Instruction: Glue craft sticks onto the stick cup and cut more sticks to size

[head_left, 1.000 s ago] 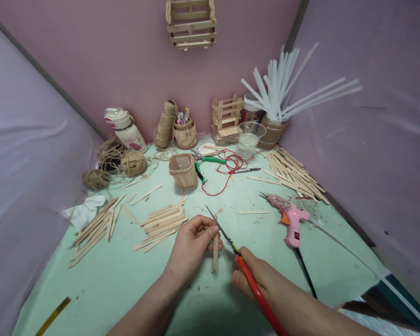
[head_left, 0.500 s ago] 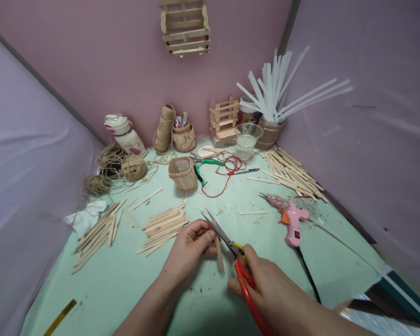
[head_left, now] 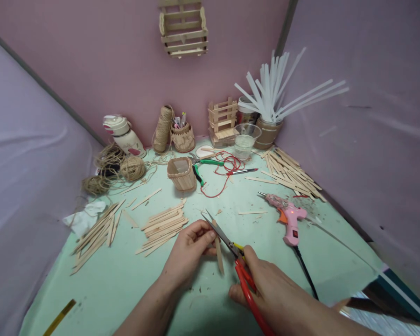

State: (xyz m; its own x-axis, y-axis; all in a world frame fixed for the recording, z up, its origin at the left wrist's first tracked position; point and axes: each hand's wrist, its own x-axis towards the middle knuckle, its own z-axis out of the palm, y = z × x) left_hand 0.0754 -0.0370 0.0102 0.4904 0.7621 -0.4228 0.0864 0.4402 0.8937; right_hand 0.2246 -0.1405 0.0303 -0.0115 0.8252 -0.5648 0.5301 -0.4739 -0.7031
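Near the front centre, my left hand [head_left: 195,240] pinches a flat wooden stick [head_left: 219,255], whose lower part slants down out of the fingers. My right hand [head_left: 262,277] is wrapped round the red handles of a pair of scissors [head_left: 243,275]. The slightly parted blades lie across the stick's upper end, close to my left fingertips. Left of my left hand is a row of wooden sticks [head_left: 164,226]. A small stick-walled basket [head_left: 182,174] stands upright beyond the hands.
A pink glue gun [head_left: 291,219] lies at the right, its black cord running forward. Green-handled pliers [head_left: 212,162] and red cord [head_left: 231,163] lie behind. Loose sticks [head_left: 294,175] fill the back right, more [head_left: 98,235] the left. A clear cup [head_left: 245,142] holds liquid.
The view has shifted very slightly. Both hands, the stick and the scissors keep nearly the same position, with the blades still across the stick.
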